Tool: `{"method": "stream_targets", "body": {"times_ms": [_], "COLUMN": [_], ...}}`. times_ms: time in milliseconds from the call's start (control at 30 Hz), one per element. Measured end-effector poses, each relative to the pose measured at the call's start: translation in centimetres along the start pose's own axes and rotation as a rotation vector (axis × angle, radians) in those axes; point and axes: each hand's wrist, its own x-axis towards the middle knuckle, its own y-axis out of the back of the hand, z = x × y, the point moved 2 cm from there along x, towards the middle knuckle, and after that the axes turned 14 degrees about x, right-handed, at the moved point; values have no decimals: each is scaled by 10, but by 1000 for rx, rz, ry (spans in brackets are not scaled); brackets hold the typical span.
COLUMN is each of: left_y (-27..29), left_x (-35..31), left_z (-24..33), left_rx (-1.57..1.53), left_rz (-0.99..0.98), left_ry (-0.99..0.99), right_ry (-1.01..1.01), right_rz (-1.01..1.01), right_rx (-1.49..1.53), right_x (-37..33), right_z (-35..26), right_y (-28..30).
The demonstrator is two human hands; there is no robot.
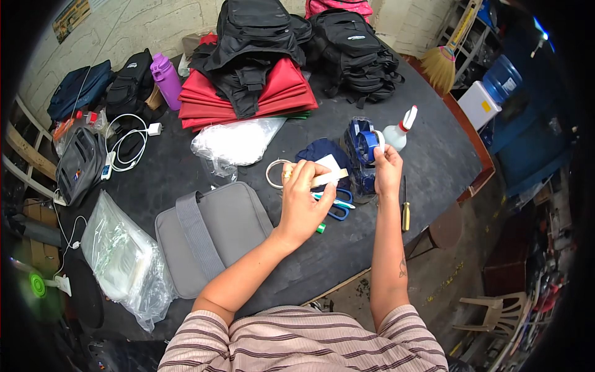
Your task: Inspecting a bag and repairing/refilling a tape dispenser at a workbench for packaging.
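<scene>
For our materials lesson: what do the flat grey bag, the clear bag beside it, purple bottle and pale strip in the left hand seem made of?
Grey bag: probably matte woven fabric, its strap ribbed like webbing.
Clear bag: glossy plastic film, see-through and creased.
Purple bottle: smooth, evenly coloured; plastic or coated metal.
Pale strip: matte, perhaps paper or plastic; too small to tell.

Looking down and forward from head height at the nearby tabletop (434, 130), stretching in wide fisheye from upper-left wall (145, 28) to lower-right floor (437, 263).
</scene>
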Motion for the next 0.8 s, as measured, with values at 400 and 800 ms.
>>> {"method": "stream_targets", "body": {"times_ms": [400,800], "left_y": [-7,-63], "left_x": [2,-9], "left_z": [-10,-67], "left_rx": [-93,-1737], "left_rz": [-19,-428], "left_ry": [70,940], "right_ry": [3,6], "right_rz": [-3,12], "right_rx": [-22,3], "right_x": [3,0], "right_z": [3,0], "right_y": [6,1]}}
